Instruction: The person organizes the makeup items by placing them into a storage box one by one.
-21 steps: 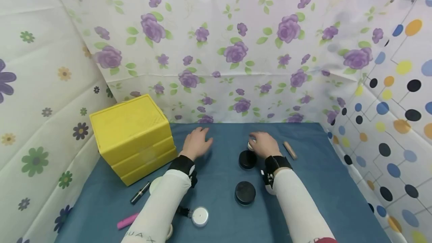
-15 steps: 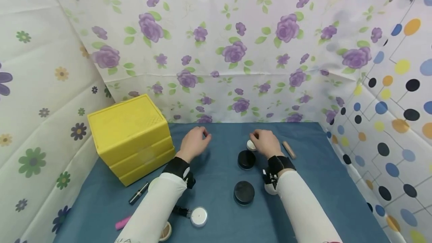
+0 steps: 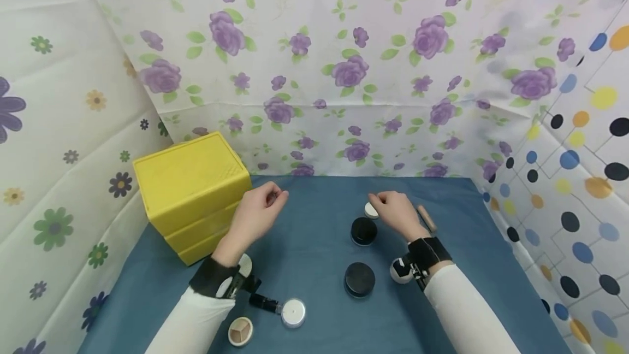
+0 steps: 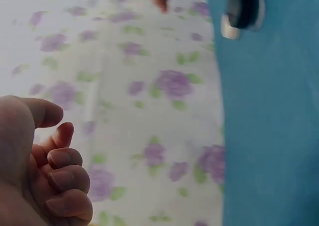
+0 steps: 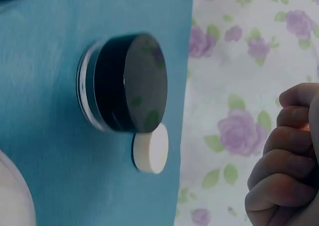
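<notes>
My left hand (image 3: 255, 212) hovers beside the yellow box (image 3: 196, 201), its fingers loosely curled around nothing. A gap shows between thumb and forefinger in the left wrist view. Over the far right of the cloth, my right hand (image 3: 397, 213) also has bent fingers and no visible thing in them. Nearest to it is a small white round tub (image 3: 371, 210), which stands against a jar with a glossy black lid (image 5: 144, 84). A second black-lidded jar (image 3: 360, 279) sits closer to me. Just beyond the right hand lies a tan stick (image 3: 426, 218).
Near my left sleeve are a silver-lidded jar (image 3: 294, 312), a black tube (image 3: 264, 303) and a round three-part compact (image 3: 241, 332). A white round item (image 3: 400, 273) shows by my right wrist. Flowered sheets (image 3: 319, 70) wall the blue cloth (image 3: 324, 212).
My left hand has pulled back left towards me, its fingers curling more. The compact came into view, while the pink stick and a dark tube went behind my arm. My right hand barely shifted.
</notes>
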`<state>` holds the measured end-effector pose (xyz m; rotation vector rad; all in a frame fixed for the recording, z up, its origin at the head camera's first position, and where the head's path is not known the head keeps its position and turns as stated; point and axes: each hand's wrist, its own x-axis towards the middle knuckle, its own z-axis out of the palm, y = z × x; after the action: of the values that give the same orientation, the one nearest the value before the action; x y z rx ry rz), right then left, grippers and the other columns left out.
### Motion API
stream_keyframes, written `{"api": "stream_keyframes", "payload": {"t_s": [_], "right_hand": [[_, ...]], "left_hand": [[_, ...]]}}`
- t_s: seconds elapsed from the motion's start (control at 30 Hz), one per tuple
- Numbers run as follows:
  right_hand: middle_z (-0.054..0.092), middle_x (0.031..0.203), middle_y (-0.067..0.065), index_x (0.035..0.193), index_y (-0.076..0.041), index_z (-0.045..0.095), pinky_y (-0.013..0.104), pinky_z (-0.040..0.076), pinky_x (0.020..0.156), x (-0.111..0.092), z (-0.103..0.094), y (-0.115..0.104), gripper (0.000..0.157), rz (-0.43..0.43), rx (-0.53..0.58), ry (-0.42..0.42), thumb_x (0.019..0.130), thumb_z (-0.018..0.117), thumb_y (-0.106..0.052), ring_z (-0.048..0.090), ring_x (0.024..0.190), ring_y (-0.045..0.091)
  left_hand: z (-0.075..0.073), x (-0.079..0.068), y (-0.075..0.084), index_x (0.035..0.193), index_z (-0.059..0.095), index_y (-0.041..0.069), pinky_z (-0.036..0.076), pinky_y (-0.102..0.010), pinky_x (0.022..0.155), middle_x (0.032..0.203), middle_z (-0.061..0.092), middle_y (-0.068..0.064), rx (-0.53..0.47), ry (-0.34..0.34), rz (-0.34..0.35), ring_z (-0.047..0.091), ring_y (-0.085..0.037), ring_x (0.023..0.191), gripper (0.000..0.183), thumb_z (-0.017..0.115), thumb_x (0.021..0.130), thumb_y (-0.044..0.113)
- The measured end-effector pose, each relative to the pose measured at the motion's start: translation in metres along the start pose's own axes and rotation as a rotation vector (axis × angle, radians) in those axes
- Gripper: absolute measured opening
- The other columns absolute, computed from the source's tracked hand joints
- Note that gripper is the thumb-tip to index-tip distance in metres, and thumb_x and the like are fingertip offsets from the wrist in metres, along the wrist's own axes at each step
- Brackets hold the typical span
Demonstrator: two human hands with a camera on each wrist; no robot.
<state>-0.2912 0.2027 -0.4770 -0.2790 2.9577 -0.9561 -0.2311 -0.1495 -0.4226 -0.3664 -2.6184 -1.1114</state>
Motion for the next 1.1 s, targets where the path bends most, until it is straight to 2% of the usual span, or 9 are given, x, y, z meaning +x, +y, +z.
{"api": "stream_keyframes", "payload": {"t_s": [0.17, 0.33, 0.43, 0.53, 0.67, 0.83, 0.9, 1.0, 1.1], "right_hand": [[0.029, 0.053, 0.0, 0.061, -0.016, 0.043, 0.032, 0.025, 0.047, -0.007, 0.004, -0.002, 0.057, 0.03, 0.014, -0.035, 0.104, 0.042, -0.053, 0.025, 0.046, 0.019], [0.028, 0.052, -0.001, 0.06, -0.016, 0.041, 0.031, 0.025, 0.046, -0.008, 0.01, 0.0, 0.057, 0.017, 0.024, -0.035, 0.104, 0.044, -0.053, 0.025, 0.045, 0.019], [0.029, 0.054, 0.0, 0.062, -0.016, 0.042, 0.031, 0.026, 0.047, -0.007, 0.015, -0.001, 0.056, -0.002, 0.049, -0.04, 0.103, 0.045, -0.054, 0.026, 0.046, 0.019], [0.033, 0.056, 0.001, 0.065, -0.015, 0.046, 0.032, 0.029, 0.049, -0.006, 0.019, -0.002, 0.054, 0.006, 0.072, -0.032, 0.102, 0.046, -0.055, 0.03, 0.047, 0.021], [0.038, 0.059, 0.002, 0.071, -0.016, 0.052, 0.034, 0.033, 0.052, -0.007, 0.022, -0.004, 0.05, 0.016, 0.082, -0.029, 0.102, 0.047, -0.054, 0.036, 0.051, 0.024], [0.04, 0.06, 0.002, 0.073, -0.016, 0.055, 0.035, 0.035, 0.053, -0.009, 0.025, -0.005, 0.046, 0.0, 0.088, -0.05, 0.104, 0.047, -0.049, 0.039, 0.052, 0.024], [0.039, 0.059, 0.002, 0.073, -0.016, 0.054, 0.035, 0.035, 0.053, -0.01, 0.026, -0.006, 0.044, -0.006, 0.091, -0.048, 0.104, 0.048, -0.046, 0.039, 0.051, 0.024], [0.039, 0.059, 0.002, 0.071, -0.015, 0.053, 0.035, 0.035, 0.053, -0.009, 0.028, -0.005, 0.043, -0.013, 0.095, -0.039, 0.104, 0.05, -0.043, 0.038, 0.051, 0.024], [0.039, 0.059, 0.002, 0.071, -0.015, 0.051, 0.034, 0.035, 0.052, -0.008, 0.03, -0.005, 0.043, -0.026, 0.105, -0.053, 0.105, 0.049, -0.042, 0.038, 0.05, 0.023]], "left_hand": [[-0.024, -0.024, 0.003, 0.083, 0.059, 0.022, 0.031, -0.032, 0.045, 0.058, 0.04, 0.0, -0.017, 0.213, 0.083, 0.039, -0.016, 0.047, 0.022, 0.058, 0.101, 0.036], [-0.047, -0.049, -0.008, 0.082, 0.065, 0.007, 0.027, -0.027, 0.05, 0.062, 0.042, -0.003, -0.013, 0.593, 0.165, 0.037, -0.014, 0.055, 0.015, 0.067, 0.094, 0.016], [-0.063, -0.062, -0.011, 0.087, 0.065, -0.004, 0.027, -0.025, 0.059, 0.072, 0.048, -0.009, -0.038, 0.83, 0.147, 0.039, -0.014, 0.066, 0.011, 0.068, 0.089, 0.007], [-0.078, -0.07, -0.01, 0.103, 0.06, -0.009, 0.029, -0.026, 0.072, 0.097, 0.052, -0.006, -0.1, 0.958, 0.067, 0.044, -0.015, 0.09, 0.022, 0.066, 0.088, 0.005], [-0.088, -0.074, -0.016, 0.13, 0.045, 0.001, 0.024, -0.031, 0.101, 0.135, 0.035, 0.0, -0.232, 0.971, -0.135, 0.028, -0.013, 0.127, 0.044, 0.064, 0.091, 0.01], [-0.088, -0.076, -0.048, 0.152, 0.025, 0.022, 0.001, -0.038, 0.12, 0.157, 0.014, 0.0, -0.501, 0.862, -0.459, 0.007, -0.011, 0.141, 0.064, 0.06, 0.099, 0.027], [-0.087, -0.077, -0.06, 0.157, 0.02, 0.025, -0.001, -0.038, 0.12, 0.161, 0.01, 0.002, -0.585, 0.806, -0.533, 0.004, -0.009, 0.143, 0.068, 0.057, 0.101, 0.035], [-0.085, -0.076, -0.072, 0.156, 0.027, 0.028, 0.022, -0.035, 0.115, 0.155, 0.029, 0.0, -0.683, 0.752, -0.58, 0.027, -0.014, 0.136, 0.064, 0.055, 0.101, 0.044], [-0.084, -0.074, -0.078, 0.151, 0.039, 0.029, 0.041, -0.028, 0.089, 0.13, 0.049, 0.0, -0.751, 0.742, -0.595, 0.048, -0.013, 0.109, 0.057, 0.054, 0.1, 0.05]]}}
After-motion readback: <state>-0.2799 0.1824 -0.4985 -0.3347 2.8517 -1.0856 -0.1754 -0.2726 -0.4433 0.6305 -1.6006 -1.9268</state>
